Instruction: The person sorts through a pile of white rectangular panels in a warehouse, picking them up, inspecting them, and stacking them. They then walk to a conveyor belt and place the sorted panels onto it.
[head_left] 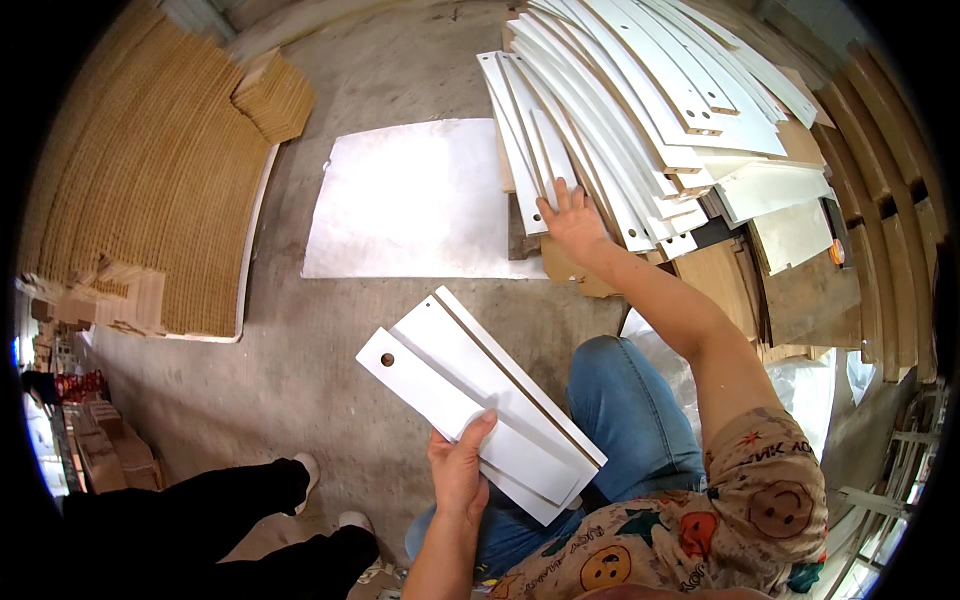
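My left hand (460, 470) is closed round white boards in front of my knees, its thumb on top. The upper white board (425, 388) has a round dark hole near its far end. Beneath it lies a wider white board (500, 385) with a brown edge along one side. My right arm reaches out to a big pile of long white boards (640, 110). There my right hand (577, 220) rests with fingers stretched out on a narrow white strip (553, 150) at the pile's left side. My palm and the undersides of those fingers are hidden.
A white sheet (400, 200) lies on the concrete floor left of the pile. Tall stacks of brown cardboard (140, 180) stand at the left. Another person's dark-clothed legs (230, 515) are at lower left. Brown beams (885, 220) line the right side, near loose panels (800, 285).
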